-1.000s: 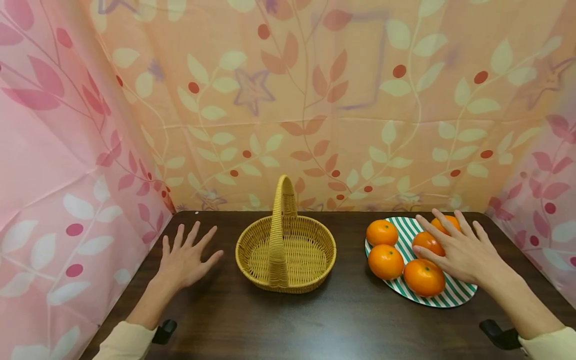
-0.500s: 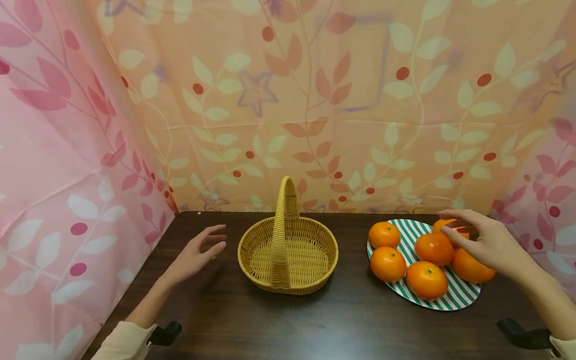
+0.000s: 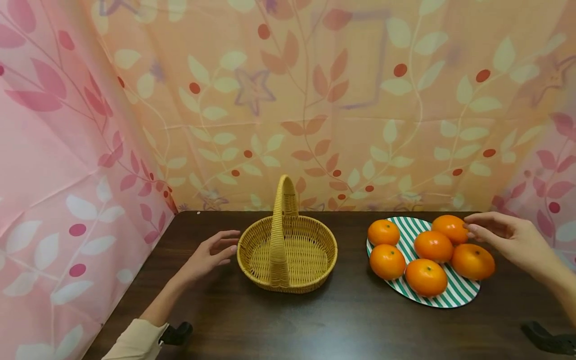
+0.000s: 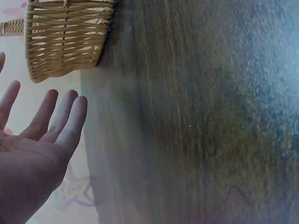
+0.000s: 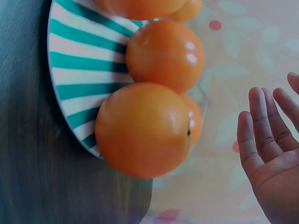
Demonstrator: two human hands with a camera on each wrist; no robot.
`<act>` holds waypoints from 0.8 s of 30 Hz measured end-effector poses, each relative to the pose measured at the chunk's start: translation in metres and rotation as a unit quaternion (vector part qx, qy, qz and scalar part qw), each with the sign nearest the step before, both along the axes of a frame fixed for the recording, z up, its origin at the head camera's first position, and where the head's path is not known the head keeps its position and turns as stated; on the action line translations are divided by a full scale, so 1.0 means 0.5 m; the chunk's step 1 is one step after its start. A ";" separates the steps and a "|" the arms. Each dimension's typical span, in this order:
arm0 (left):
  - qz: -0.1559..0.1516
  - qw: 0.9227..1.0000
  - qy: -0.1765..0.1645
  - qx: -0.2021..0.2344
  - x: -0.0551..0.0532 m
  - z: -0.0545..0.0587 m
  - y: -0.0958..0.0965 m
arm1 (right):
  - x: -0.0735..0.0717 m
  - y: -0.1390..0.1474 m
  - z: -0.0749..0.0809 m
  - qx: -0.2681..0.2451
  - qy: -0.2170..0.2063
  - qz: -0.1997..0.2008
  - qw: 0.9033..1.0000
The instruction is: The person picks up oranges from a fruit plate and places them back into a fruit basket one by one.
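A yellow woven basket (image 3: 310, 252) with a tall arched handle stands mid-table. My left hand (image 3: 209, 257) is at its left rim, palm turned toward it and fingers slightly bent, with nothing in them; in the left wrist view a gap shows between the fingertips and the basket (image 4: 65, 46). On a green-and-white striped oval plate (image 3: 459, 296) lie several oranges (image 3: 426, 277). Beside the plate's right end is my right hand (image 3: 517, 242), its fingertips near the rear orange (image 3: 450, 229). The right wrist view shows those relaxed fingers (image 5: 266, 130) apart from the fruit.
The dark wooden table (image 3: 288, 325) ends at a patterned peach curtain (image 3: 315, 125) behind, with a pink curtain (image 3: 58, 165) on the left. Black straps are on both wrists, one strap (image 3: 177, 334) showing at the left.
Both hands have turned from spread, palm-down poses to sideways ones. The left moved right toward the basket. The right moved from above the plate to its right side, uncovering the oranges.
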State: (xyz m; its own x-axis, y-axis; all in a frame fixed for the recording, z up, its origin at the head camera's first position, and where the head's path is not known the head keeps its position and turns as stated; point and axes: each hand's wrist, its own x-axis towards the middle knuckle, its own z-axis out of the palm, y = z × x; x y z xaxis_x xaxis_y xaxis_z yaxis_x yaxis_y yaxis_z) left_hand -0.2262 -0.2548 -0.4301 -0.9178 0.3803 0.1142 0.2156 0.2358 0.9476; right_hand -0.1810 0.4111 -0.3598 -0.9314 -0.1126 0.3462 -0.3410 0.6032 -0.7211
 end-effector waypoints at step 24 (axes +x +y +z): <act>-0.035 0.999 0.025 -0.033 0.001 -0.008 0.005 | 0.015 0.098 -0.044 -0.016 0.010 -0.007 1.000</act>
State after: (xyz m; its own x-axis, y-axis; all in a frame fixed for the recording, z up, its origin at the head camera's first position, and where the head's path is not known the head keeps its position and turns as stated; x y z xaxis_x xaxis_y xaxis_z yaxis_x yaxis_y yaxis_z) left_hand -0.2257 -0.2525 -0.4339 -0.8822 0.4522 0.1312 0.2803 0.2804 0.9180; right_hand -0.1734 0.4602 -0.3820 -0.9253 -0.0887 0.3687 -0.3481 0.5842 -0.7332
